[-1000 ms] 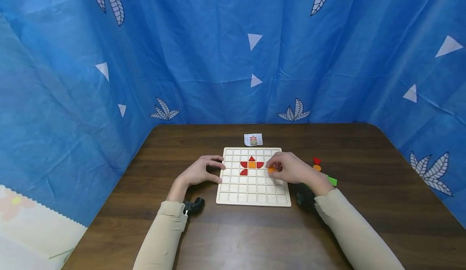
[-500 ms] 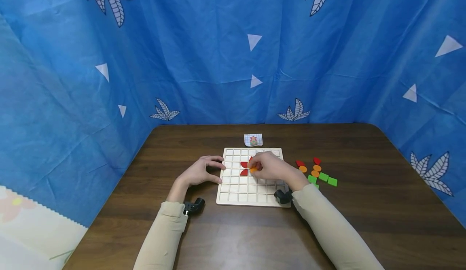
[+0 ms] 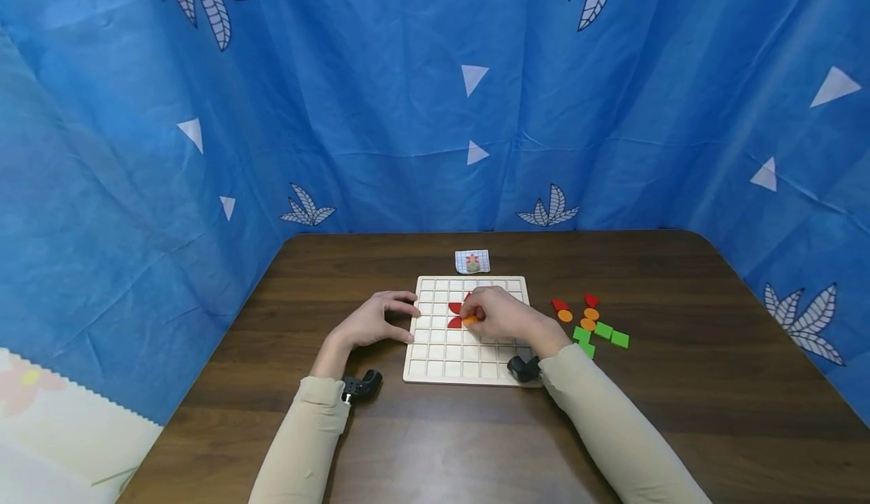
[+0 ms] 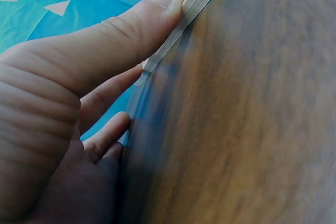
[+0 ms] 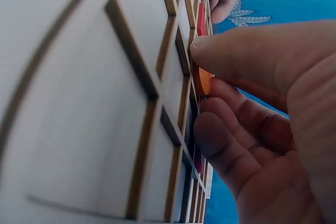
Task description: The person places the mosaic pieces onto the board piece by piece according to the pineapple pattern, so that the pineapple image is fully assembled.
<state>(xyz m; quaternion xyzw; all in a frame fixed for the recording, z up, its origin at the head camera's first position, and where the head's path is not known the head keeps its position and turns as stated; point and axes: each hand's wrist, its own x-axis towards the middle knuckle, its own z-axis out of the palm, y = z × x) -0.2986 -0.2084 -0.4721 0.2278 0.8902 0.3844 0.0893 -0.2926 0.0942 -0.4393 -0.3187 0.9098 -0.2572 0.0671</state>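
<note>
A pale wooden grid board [image 3: 438, 353] lies on the table. On it are red pieces [image 3: 455, 323], partly covered by my right hand [image 3: 499, 312]. That hand pinches an orange round piece [image 5: 201, 81] between thumb and fingers, low over a cell just right of a red piece. Whether the orange piece sits fully in the cell I cannot tell. My left hand [image 3: 368, 320] rests against the board's left edge, thumb and fingers spread apart; in the left wrist view its thumb [image 4: 163, 6] touches the rim.
Right of the board lie loose green squares [image 3: 603, 330], orange round pieces [image 3: 590, 313] and red pieces [image 3: 560, 305]. A small printed pattern card [image 3: 472, 261] lies behind the board. A blue curtain [image 3: 408, 111] hangs beyond the brown table [image 3: 435, 443].
My right hand has moved left across the board with the orange round piece, then settled slightly lower by the red pieces. The loose pieces at the right have come into view. My left hand stays put.
</note>
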